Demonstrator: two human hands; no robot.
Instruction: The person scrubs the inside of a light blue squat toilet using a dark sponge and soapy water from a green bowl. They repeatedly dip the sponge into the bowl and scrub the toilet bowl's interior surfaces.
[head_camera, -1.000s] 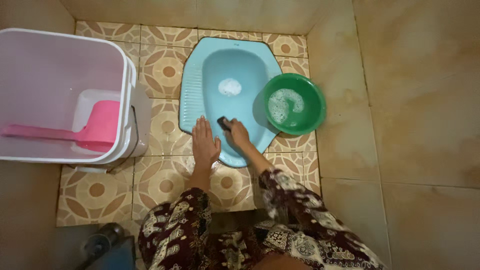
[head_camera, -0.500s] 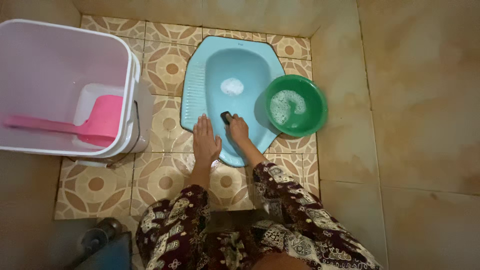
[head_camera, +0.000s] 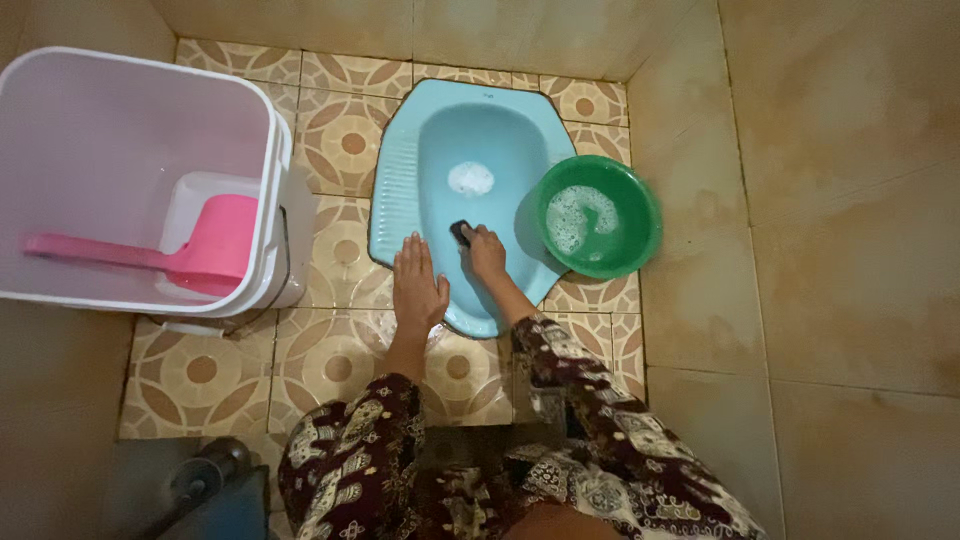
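Head view, looking straight down: light-blue squat toilet pan (head_camera: 500, 150) set into patterned floor tiles (head_camera: 340, 140). Right hand (head_camera: 487, 252) is inside the pan near its lower slope, fingers curled and clamped on a small dark scrubber (head_camera: 460, 232) pressed against the blue surface; scrubber sits just left of the knuckles, mostly covered by the hand. Patch of white foam (head_camera: 470, 179) lies in the bowl above the scrubber, apart from it. Left hand (head_camera: 417, 285) is flat, fingers together and extended, palm down on the pan's left footrest edge, holding nothing, just beside the right hand but not touching it. Green plastic basin (head_camera: 640, 215) with soapy water sits on the tiles at the pan's right rim, touching or overlapping it; can't tell which. Large white tub (head_camera: 270, 130) stands well left of the pan, with a pink long-handled dipper (head_camera: 215, 245) lying inside. Person's patterned dark-red sleeves (head_camera: 590, 400) fill the bottom of the frame. Beige tiled wall (head_camera: 850, 200) on the right.
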